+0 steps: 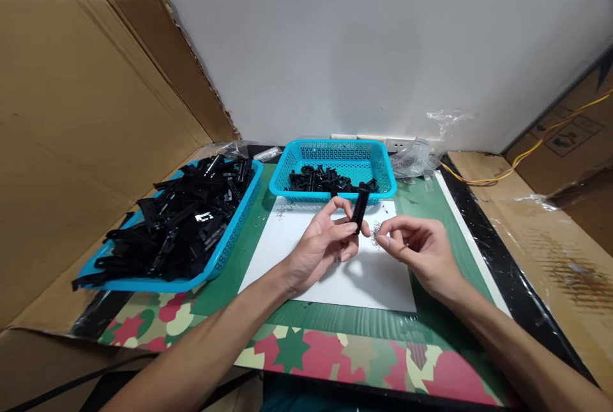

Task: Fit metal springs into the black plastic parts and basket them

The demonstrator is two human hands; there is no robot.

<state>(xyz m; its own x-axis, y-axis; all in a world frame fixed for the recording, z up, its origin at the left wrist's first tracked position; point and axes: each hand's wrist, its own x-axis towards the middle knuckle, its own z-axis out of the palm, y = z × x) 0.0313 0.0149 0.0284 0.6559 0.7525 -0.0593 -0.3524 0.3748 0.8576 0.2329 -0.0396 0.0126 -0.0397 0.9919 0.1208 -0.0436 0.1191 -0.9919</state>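
My left hand [328, 236] grips a slim black plastic part [360, 209] between thumb and fingers, tilted upright above the white sheet [330, 287]. Just to its right, my right hand [416, 246] has thumb and index finger brought together in a pinch. Whatever lies between those fingertips is too small to make out. Right by them, a little heap of tiny metal pieces [375, 233] rests on the sheet. A few more small metal bits [283, 209] lie near the sheet's upper left corner.
A blue basket [242, 223] heaped with black plastic parts stands at the left. Behind the sheet sits another blue basket [332, 147] with fewer black parts. Clear plastic bags [416, 160] lie at the back right. Cardboard [86, 112] walls the left; a yellow cable [520, 156] runs at the right.
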